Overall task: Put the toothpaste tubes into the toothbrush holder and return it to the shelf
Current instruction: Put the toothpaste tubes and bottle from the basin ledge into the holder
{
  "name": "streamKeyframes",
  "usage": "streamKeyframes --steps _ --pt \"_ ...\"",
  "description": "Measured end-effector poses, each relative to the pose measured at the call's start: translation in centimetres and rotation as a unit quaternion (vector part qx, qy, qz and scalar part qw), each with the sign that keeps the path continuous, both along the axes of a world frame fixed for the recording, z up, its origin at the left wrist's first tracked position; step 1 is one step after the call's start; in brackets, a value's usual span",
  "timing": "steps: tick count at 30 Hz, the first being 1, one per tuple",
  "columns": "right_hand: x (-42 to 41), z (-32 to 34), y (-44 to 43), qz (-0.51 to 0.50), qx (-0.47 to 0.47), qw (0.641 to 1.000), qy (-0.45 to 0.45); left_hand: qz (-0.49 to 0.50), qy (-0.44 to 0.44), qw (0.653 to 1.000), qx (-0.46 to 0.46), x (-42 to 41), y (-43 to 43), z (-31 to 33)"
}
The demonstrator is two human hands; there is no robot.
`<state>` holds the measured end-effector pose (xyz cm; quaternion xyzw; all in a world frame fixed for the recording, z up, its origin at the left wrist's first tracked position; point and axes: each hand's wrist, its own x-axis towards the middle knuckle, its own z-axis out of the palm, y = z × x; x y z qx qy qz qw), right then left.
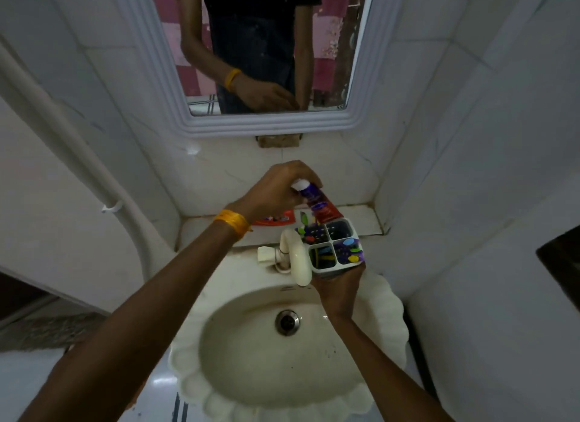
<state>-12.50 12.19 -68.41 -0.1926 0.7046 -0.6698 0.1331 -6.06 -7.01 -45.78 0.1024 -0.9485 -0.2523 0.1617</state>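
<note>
Head view is all we have, looking down over the sink [387, 308]. Our left hand [276, 192] has its grip clenched around the cap end of a purple and red toothpaste tube [318, 203]. Our right hand [337, 283] grasps the white toothbrush holder [337, 245] from below, holding it just right of the tap [295, 258] and above the sink's back rim.

The relation that matters: the tube's long axis slants from the left hand down and to the right, its flat crimped end at or just inside the rear compartment of the holder, the one farthest from the sink bowl. We judge the next move needs the tube brought more upright so it slides down that cell rather than catching on the divider.

A second red tube [276, 219] lies flat on the shelf [354, 220] behind the tap, partly covered by the left wrist, and the left hand is the nearer one to it.

How deep the held tube already sits we cannot tell. The compartments nearest the sink hold colourful items too small to make out clearly.
</note>
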Motion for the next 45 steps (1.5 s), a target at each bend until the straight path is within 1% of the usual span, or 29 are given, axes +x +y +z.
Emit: streamKeyframes --steps 2,5,10,13,16,24,28,33,35,36,38,40,41,42,43,45 --pt "-0.1 -0.1 0.1 -0.002 0.014 1.0 0.011 -0.031 -0.032 0.999 -0.029 -2.2 1.4 -0.1" --pt "-0.2 0.2 0.2 -0.005 0.015 1.0 0.014 -0.046 -0.094 0.993 -0.062 -4.5 2.8 -1.3" --pt "-0.2 0.8 0.2 0.001 0.013 1.0 0.005 -0.051 -0.157 0.984 -0.062 -6.0 3.6 -3.7" --pt "-0.1 0.4 0.4 -0.008 0.029 1.0 -0.005 -0.051 -0.166 0.984 -0.049 -6.3 3.7 -4.4" --pt "0.0 0.1 0.5 -0.006 0.038 0.999 0.004 -0.052 -0.175 0.982 -0.056 -6.6 3.5 -4.4" --pt "0.2 0.7 -0.3 -0.024 0.042 0.998 0.031 -0.059 -0.187 0.972 -0.126 -7.0 3.3 -4.3" --pt "-0.1 0.1 -0.2 -0.028 0.056 0.998 0.013 -0.061 -0.2 0.973 -0.098 -7.1 3.7 -5.1" --pt "0.0 0.4 -0.1 -0.017 0.053 0.998 0.032 -0.05 -0.197 0.978 -0.051 -7.4 3.7 -5.7" --pt "-0.1 0.5 -0.1 -0.017 0.045 0.999 0.018 -0.034 -0.158 0.986 -0.028 -7.5 2.9 -5.7" --pt "-0.1 0.6 -0.1 -0.018 0.039 0.999 0.012 -0.019 -0.123 0.992 -0.013 -7.4 2.4 -5.5" --pt "-0.1 0.7 -0.2 -0.013 0.03 0.999 0.009 0.031 -0.034 0.998 0.051 -6.7 1.1 -5.1" --pt "-0.4 0.4 -0.3 -0.005 0.017 1.0 0.001 0.108 0.038 0.989 0.094 -5.3 -0.6 -5.5" --pt "-0.5 0.3 -0.3 -0.002 0.016 1.0 0.0 0.15 0.044 0.983 0.097 -4.3 -1.8 -6.2" --pt "-0.5 0.2 -0.3 0.005 0.016 1.0 0.002 0.188 0.029 0.977 0.092 -3.2 -3.1 -7.1" --pt "-0.6 0.0 -0.4 0.012 0.017 1.0 0.001 0.219 -0.008 0.972 0.084 -2.0 -4.4 -8.1" --pt "-0.5 -0.3 -0.3 0.015 0.012 1.0 -0.014 0.239 -0.117 0.961 0.072 0.3 -6.5 -10.1"
